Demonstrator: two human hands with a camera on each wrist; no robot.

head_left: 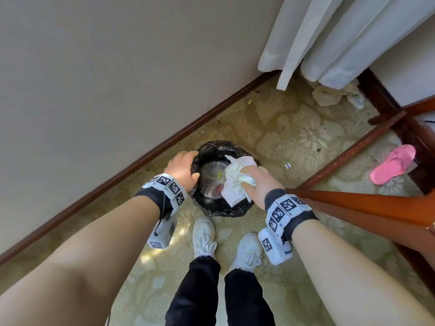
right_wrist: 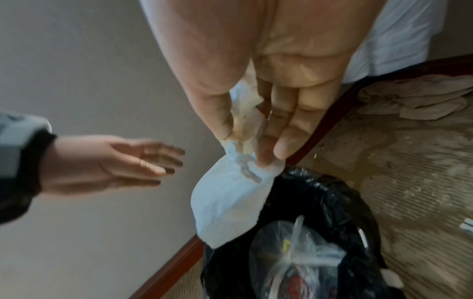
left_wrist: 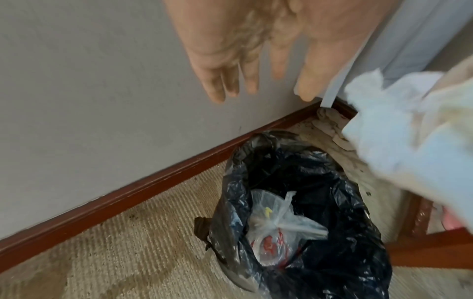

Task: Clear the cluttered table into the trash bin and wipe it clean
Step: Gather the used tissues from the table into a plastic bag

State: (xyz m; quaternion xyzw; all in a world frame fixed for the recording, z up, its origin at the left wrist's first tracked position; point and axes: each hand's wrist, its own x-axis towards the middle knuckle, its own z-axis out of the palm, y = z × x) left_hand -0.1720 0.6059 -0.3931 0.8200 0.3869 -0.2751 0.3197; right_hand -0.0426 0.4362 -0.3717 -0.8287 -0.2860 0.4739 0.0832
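Observation:
The trash bin point(head_left: 219, 210) with a black liner stands on the carpet by the wall. A knotted clear plastic bag point(left_wrist: 276, 226) lies inside it. My right hand point(head_left: 249, 177) pinches a crumpled white tissue point(head_left: 235, 182) between thumb and fingers, hanging over the bin's opening. In the right wrist view the tissue point(right_wrist: 230, 202) dangles from the right hand point(right_wrist: 248, 145) just above the liner rim point(right_wrist: 332, 192). My left hand point(head_left: 188, 165) hovers over the bin's left rim with straight fingers point(left_wrist: 250, 81) and holds nothing.
A wall with a dark wooden skirting board point(head_left: 141, 161) runs just behind the bin. Reddish wooden table legs point(head_left: 353, 201) slant at the right. A pink slipper point(head_left: 393, 163), crumpled cloths point(head_left: 329, 95) and white curtains point(head_left: 329, 38) are beyond. My white shoes point(head_left: 203, 234) stand before the bin.

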